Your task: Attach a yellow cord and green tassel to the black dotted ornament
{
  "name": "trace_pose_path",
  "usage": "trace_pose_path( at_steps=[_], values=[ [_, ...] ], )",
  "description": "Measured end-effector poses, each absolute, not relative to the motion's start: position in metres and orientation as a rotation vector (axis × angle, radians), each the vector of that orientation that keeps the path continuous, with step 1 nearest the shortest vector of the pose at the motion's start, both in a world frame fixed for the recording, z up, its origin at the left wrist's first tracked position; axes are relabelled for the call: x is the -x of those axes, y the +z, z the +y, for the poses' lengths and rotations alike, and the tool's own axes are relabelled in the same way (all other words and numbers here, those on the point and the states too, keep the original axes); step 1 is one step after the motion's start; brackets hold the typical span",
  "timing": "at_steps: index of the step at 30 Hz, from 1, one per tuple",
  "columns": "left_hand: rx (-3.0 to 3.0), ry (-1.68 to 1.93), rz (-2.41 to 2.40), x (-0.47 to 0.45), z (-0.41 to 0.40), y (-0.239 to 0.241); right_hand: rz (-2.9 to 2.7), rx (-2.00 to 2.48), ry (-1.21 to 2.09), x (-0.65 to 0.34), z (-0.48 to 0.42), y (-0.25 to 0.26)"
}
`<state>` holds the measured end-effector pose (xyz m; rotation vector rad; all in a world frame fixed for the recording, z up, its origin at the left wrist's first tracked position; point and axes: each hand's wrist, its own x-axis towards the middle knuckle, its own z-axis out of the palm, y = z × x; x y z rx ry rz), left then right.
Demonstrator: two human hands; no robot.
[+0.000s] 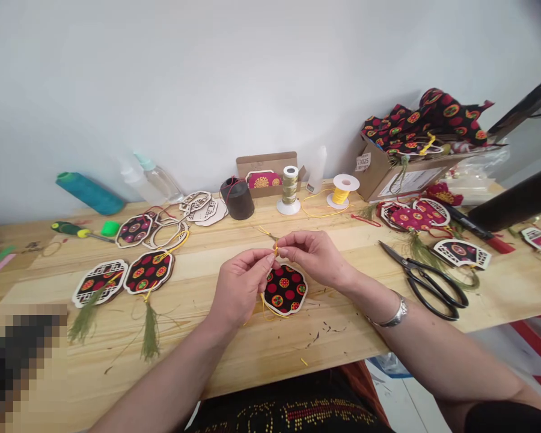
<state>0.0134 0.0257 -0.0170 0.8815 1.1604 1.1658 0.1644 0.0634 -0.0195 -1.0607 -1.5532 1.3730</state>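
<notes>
My left hand [243,279] and my right hand [313,255] meet in the middle of the table, both closed in a pinch. Between their fingertips runs a thin yellow cord [276,247], its end sticking up past the fingers. Just below them lies a scallop-edged ornament [286,290] with a pale rim and black fabric dotted in red and orange. My left hand covers part of its left side, and more yellow cord trails around its lower edge. A silver bracelet circles my right wrist.
Black scissors [426,279] lie to the right, partly open. Tasselled ornaments [148,270] lie at left. Behind stand a gold thread spool [290,189], a yellow cord spool [341,191], and a black cone [237,198]. A cardboard box [383,174] overflows with patterned fabric at back right.
</notes>
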Motion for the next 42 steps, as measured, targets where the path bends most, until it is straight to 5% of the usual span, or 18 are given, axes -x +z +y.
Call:
trace_pose_path(
  at_steps=[11,23,42],
  values=[
    [-0.34,1.15,0.922,-0.003,0.041,-0.014,-1.647,1.147,1.575,-0.165,0.06,-0.016],
    [-0.529,0.834,0.938,-0.011,0.029,-0.018,-1.267,1.135,1.603,-0.167,0.067,-0.02],
    [-0.543,0.854,0.94,-0.01,0.029,-0.018,-1.298,1.082,1.596,-0.166,0.068,-0.022]
  ],
)
